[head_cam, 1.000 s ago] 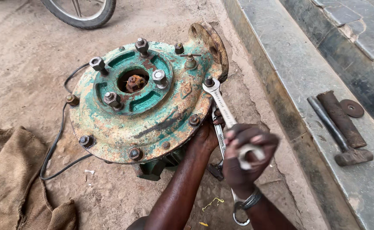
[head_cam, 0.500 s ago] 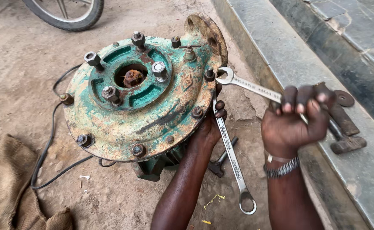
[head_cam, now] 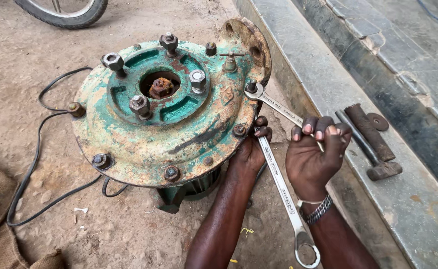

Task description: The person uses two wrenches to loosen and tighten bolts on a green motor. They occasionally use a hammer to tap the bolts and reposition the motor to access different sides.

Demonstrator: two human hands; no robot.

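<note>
Rust-streaked green pump housing (head_cam: 169,124) sits on the sandy ground, studded with bolts around its rim. At its right edge the right hand (head_cam: 316,154) is clenched around the shaft of a steel spanner (head_cam: 274,103) whose open end grips a rim bolt (head_cam: 252,85). Just left of it, the left hand (head_cam: 251,149) reaches under the rim, fingers curled on a second spanner (head_cam: 284,192) that runs nearward to its ring end. Far right, a hammer (head_cam: 366,147) lies on the concrete ledge (head_cam: 418,214).
</note>
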